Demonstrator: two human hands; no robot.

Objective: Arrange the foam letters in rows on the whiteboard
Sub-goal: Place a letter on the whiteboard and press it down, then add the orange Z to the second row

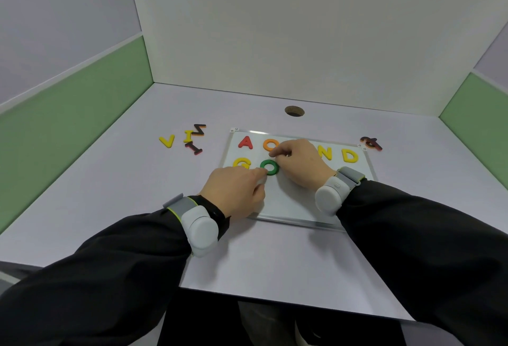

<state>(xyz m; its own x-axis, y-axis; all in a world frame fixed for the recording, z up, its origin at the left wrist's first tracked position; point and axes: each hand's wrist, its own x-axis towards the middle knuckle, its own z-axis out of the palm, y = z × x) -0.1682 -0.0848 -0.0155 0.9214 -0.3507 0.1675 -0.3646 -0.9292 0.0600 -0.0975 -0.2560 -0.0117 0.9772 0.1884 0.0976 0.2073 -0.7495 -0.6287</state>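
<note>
Both hands (264,172) (fingertips touching) flank the green O (269,167).
</note>
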